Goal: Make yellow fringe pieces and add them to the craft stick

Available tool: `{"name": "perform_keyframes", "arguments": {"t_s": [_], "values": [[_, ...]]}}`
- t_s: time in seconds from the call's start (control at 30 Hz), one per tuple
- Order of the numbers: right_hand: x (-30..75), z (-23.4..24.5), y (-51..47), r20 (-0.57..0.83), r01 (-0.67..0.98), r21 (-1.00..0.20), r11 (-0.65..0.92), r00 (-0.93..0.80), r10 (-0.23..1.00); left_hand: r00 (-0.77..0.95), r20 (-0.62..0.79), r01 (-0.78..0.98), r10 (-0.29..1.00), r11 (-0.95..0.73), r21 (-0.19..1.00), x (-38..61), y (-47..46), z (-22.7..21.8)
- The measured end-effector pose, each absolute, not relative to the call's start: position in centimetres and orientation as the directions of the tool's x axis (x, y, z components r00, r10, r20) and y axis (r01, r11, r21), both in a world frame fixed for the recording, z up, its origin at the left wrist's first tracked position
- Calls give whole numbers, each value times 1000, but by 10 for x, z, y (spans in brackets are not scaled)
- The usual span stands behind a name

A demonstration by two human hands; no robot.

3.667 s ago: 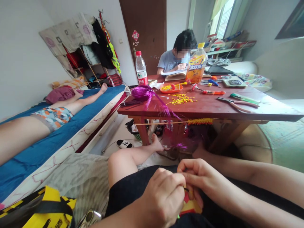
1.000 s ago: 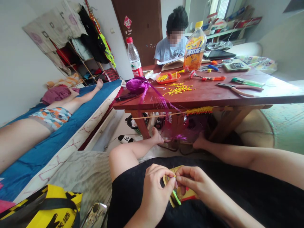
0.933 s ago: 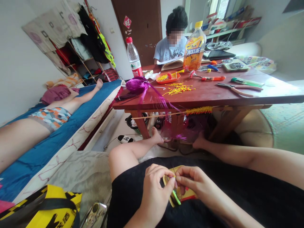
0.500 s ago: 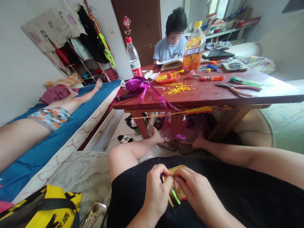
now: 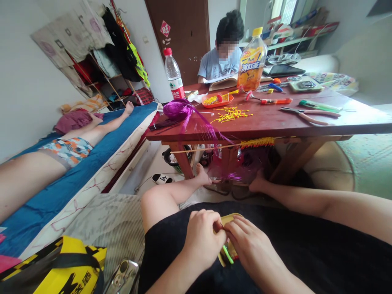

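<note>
My left hand (image 5: pixel 202 234) and my right hand (image 5: pixel 252 241) meet over my lap, fingertips pressed together in a pinch. What they hold between them is hidden behind the fingers. Beneath them, on the black cloth (image 5: pixel 294 253) over my lap, rests a small yellow tray (image 5: pixel 234 217). A bright green, slender piece (image 5: pixel 228 255) shows in the tray below the fingertips, with something reddish beside it. My hands cover most of the tray, so its other contents cannot be made out.
Ahead, a red-brown table (image 5: pixel 263 118) bears a purple fibre bundle (image 5: pixel 177 109), yellow stems (image 5: pixel 233 115), an orange dish (image 5: pixel 216 104), pliers (image 5: pixel 306 115) and two bottles. A stick with yellow pieces (image 5: pixel 257 142) sticks out under its edge. Another person (image 5: pixel 219 63) sits behind; someone lies on the bed (image 5: pixel 122 134).
My fingertips have closed in on each other, and the right fingers now curl over the pinch. A thin dark strand seen between them earlier is hidden now. The view has shifted slightly.
</note>
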State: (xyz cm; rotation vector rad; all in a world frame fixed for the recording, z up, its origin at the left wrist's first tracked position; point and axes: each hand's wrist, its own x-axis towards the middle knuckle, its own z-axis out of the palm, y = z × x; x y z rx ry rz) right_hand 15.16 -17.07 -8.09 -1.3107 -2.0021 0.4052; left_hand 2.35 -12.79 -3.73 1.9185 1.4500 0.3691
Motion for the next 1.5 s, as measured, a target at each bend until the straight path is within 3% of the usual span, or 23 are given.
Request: {"name": "perform_keyframes", "arguments": {"t_s": [0.2, 0.33, 0.47, 0.63, 0.7, 0.87, 1.1, 1.3, 1.5], "values": [[158, -71, -169, 100, 581, -796, 168, -148, 984, 338, -168, 526, 926, -37, 850, 15, -125, -41], [157, -72, -170, 61, 536, -834, 130, -145, 988, 294, -121, 451, 948, -26, 892, 18, -127, -43], [155, -74, -171, 132, 578, -799, 167, -103, 986, 227, -109, 385, 968, 14, 923, 24, -131, -43], [153, -73, -169, 504, 729, -578, 367, -34, 863, 210, -287, 85, 935, 275, 958, 29, -138, -43], [153, -72, -169, 570, 762, -517, 390, -33, 821, 237, -347, -12, 907, 360, 933, 29, -139, -43], [153, -66, -169, 580, 761, -494, 420, -71, 811, 294, -428, -94, 855, 472, 877, 26, -138, -45], [160, -69, -169, 634, 730, -422, 538, -187, 751, 338, -462, -24, 820, 498, 867, 21, -135, -45], [164, -81, -171, 561, 629, -507, 590, -279, 779, 351, -469, 29, 810, 491, 871, 22, -132, -39], [164, -81, -170, 549, 625, -526, 578, -270, 791, 369, -497, -50, 786, 550, 833, 21, -131, -43]]}}
